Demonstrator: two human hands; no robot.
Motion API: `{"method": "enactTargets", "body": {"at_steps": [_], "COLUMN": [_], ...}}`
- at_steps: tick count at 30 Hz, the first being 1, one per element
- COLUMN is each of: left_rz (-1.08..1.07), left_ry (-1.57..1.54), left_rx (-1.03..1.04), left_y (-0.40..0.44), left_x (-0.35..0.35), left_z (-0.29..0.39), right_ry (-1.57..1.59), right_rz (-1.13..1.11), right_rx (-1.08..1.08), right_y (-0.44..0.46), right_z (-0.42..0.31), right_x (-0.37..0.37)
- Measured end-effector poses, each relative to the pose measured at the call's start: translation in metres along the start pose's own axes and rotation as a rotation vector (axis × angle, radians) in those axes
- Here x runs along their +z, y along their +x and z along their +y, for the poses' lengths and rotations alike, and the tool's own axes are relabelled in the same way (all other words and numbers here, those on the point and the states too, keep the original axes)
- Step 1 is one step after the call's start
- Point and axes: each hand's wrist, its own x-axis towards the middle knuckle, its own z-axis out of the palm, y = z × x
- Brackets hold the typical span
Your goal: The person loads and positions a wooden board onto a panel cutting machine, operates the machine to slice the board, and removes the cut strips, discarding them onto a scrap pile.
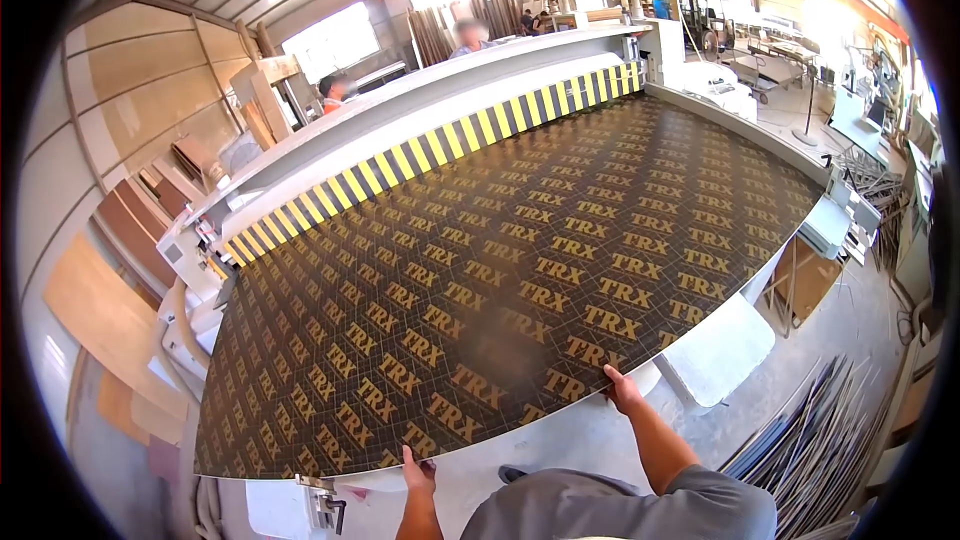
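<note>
A large dark brown panel (pixel 500 270) printed with yellow "TRX" lettering lies across a machine bed, its far edge at a guard (pixel 440 145) with yellow and black stripes. At the panel's near edge, my left hand (pixel 419 470) grips with the thumb on top and the fingers mostly hidden below. Farther right along the same edge, my right hand (pixel 622 390) holds it in a similar way, thumb over the top surface.
Two people (pixel 333 90) (pixel 470 37) stand behind the machine beam (pixel 400 100). White supports (pixel 718 350) jut out under the panel's near side. Thin strips (pixel 800 440) lie on the floor at right. Boards (pixel 110 310) lean along the left wall.
</note>
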Motion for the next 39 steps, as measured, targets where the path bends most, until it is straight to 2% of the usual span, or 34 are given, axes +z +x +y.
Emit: {"method": "enactTargets", "body": {"at_steps": [24, 30, 36, 39], "left_rz": [0.000, 0.062, -0.016, 0.011], "left_ry": [0.004, -0.038, -0.008, 0.002], "left_rx": [-0.011, -0.021, -0.044, -0.035], "left_y": [-0.011, -0.012, 0.000, 0.000], "left_x": [0.009, 0.013, 0.001, 0.003], "left_z": [0.006, 0.006, 0.003, 0.002], "right_ry": [0.001, -0.025, -0.030, -0.027], "right_rz": [0.057, 0.051, 0.051, 0.055], "right_rx": [-0.005, 0.004, 0.019, -0.002], "right_y": [0.000, 0.006, 0.008, 0.004], "right_z": [0.001, 0.005, 0.006, 0.004], "right_x": [0.001, -0.006, -0.008, -0.004]}}
